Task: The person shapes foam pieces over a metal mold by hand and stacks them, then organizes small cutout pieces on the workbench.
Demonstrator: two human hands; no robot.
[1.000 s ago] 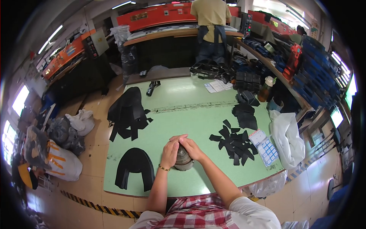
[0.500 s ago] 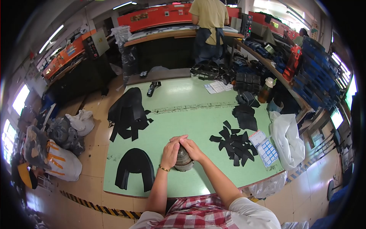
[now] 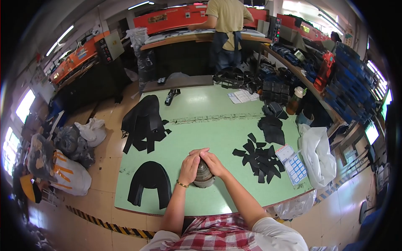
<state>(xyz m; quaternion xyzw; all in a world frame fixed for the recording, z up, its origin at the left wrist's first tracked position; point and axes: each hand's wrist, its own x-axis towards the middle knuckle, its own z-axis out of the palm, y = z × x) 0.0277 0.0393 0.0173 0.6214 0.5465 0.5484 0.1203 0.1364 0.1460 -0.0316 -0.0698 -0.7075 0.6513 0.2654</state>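
A grey-brown, ribbed, dome-shaped object (image 3: pixel 204 175) stands on the green tabletop (image 3: pixel 201 138); its exact kind I cannot make out. My left hand (image 3: pixel 190 167) lies against its left side and top, fingers together. From the right, my right hand (image 3: pixel 212 164) covers the upper part, and the fingertips of both hands meet over the top. Left of my hands is a stack of black arch-shaped pieces (image 3: pixel 150 175). Behind that stack lies a looser pile of black cut pieces (image 3: pixel 144 121). Small black scraps (image 3: pixel 259 161) are scattered to the right.
Printed cards (image 3: pixel 293 165) and a white plastic bag (image 3: pixel 316 154) lie at the right edge. A bottle (image 3: pixel 295 100) stands beyond black pieces. A person (image 3: pixel 228 25) works at a red machine (image 3: pixel 171 19) behind the table. Filled bags (image 3: pixel 71 173) sit on the floor at left.
The view has shifted slightly, and the person at the red machine has moved an arm out to the left. My hands keep the same hold on the ribbed object.
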